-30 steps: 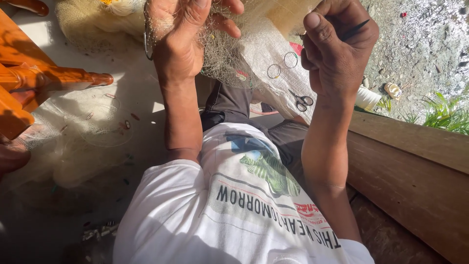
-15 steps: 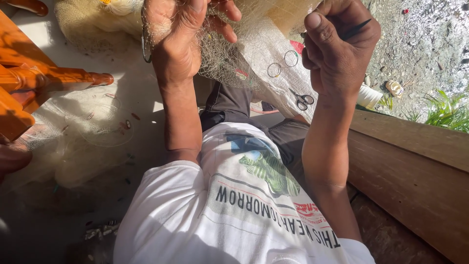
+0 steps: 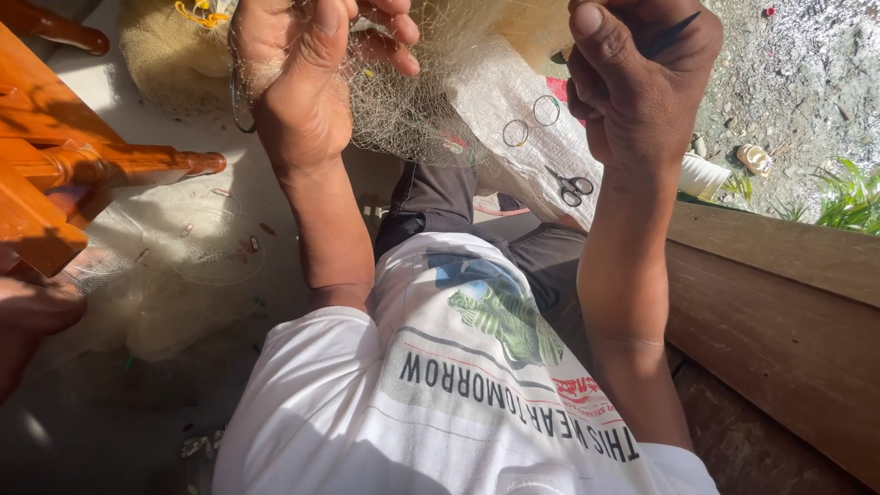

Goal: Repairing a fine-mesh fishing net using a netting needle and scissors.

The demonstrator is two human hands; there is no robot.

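Observation:
A fine pale fishing net (image 3: pixel 417 101) is stretched up in front of me. My left hand (image 3: pixel 302 78) grips a bunch of its mesh, fingers curled through it, with a dark ring hanging at the wrist side. My right hand (image 3: pixel 637 78) is raised to the right of the net, closed around a thin dark pointed tool (image 3: pixel 674 35) whose tip sticks out past the fingers. The net drapes down over a white sack (image 3: pixel 513 101) lying on my legs.
Small scissors (image 3: pixel 570 186) and two metal rings (image 3: pixel 532 121) lie on the white sack. More net is piled at the left (image 3: pixel 174 266). An orange wooden chair frame (image 3: pixel 82 170) stands at the left; a wooden beam (image 3: pixel 779 284) runs along the right.
Both hands have risen slightly toward the top of the view, still holding the net and the tool; the net bunch has shifted a little with the left hand.

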